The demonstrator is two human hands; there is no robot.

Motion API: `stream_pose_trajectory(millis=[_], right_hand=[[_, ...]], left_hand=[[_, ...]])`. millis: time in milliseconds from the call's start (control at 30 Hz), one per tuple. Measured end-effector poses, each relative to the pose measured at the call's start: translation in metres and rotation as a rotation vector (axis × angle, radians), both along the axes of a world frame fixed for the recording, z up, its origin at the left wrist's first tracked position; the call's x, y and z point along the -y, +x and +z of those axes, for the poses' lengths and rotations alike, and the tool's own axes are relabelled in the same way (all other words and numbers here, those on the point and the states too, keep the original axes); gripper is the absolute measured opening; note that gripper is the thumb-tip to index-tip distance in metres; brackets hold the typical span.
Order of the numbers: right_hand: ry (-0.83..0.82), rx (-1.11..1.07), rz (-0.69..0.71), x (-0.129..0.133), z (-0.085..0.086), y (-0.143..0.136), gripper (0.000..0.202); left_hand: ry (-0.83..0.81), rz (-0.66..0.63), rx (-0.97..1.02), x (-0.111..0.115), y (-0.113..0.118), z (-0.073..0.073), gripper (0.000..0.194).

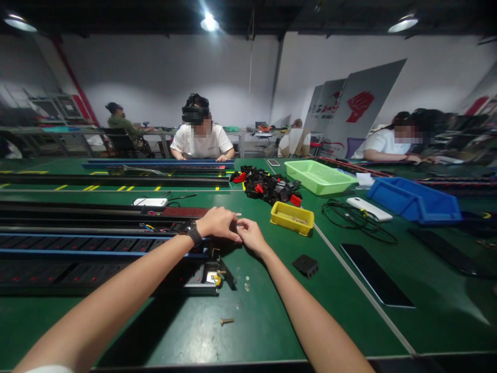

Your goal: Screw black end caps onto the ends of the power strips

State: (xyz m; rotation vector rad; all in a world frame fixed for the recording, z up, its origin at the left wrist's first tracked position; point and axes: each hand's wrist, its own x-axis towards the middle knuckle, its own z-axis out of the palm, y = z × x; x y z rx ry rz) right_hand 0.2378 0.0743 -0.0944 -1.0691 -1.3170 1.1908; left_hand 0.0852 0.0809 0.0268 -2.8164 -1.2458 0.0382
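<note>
My left hand point(219, 224), with a dark watch at its wrist, and my right hand point(251, 235) meet fingertip to fingertip just beyond the right ends of the long strips. The fingers of both are curled and pinched together; whatever lies between them is hidden. Close to my left hand is a dark red strip point(185, 212). Nearer to me run long black strips with blue edges and red dots point(104, 247). At the end of the nearest one are a yellow part point(216, 278) and a tilted black end piece point(227, 273). A brass screw point(227, 321) lies in front.
A yellow bin point(292, 219) with small metal parts, a black block point(306, 265), and a pile of black and red parts point(267, 185) surround the hands. Further right are a green basket point(320, 177), blue bin point(415, 201), cable point(357, 220) and dark tablet point(376, 274). Co-workers sit beyond.
</note>
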Motion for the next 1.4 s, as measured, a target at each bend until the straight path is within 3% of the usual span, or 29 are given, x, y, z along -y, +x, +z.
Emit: stream_pose_trajectory(millis=[233,467,667,1000,1200,1400], right_hand=[[-0.017,-0.041,0.034,-0.001,-0.001,-0.001,0.025],[0.018,-0.031,0.041,0.003,0.001,-0.002,0.022],[0.032,0.026,0.048,0.007,0.005,-0.001,0.021],[0.043,0.114,0.019,0.007,0.008,-0.001,0.014],[0.195,0.275,-0.095,0.011,0.012,-0.003,0.013],[0.255,0.320,-0.090,0.012,0.010,-0.001,0.008]], left_hand=[[-0.035,0.037,0.032,0.001,0.000,-0.006,0.043],[-0.050,0.048,0.045,0.000,-0.006,-0.007,0.045],[-0.169,0.046,0.091,-0.003,-0.009,-0.006,0.042],[-0.158,0.068,0.056,-0.004,-0.004,-0.010,0.036],[-0.149,0.085,0.054,-0.005,-0.005,-0.013,0.040],[-0.159,0.087,0.055,-0.004,-0.005,-0.013,0.041]])
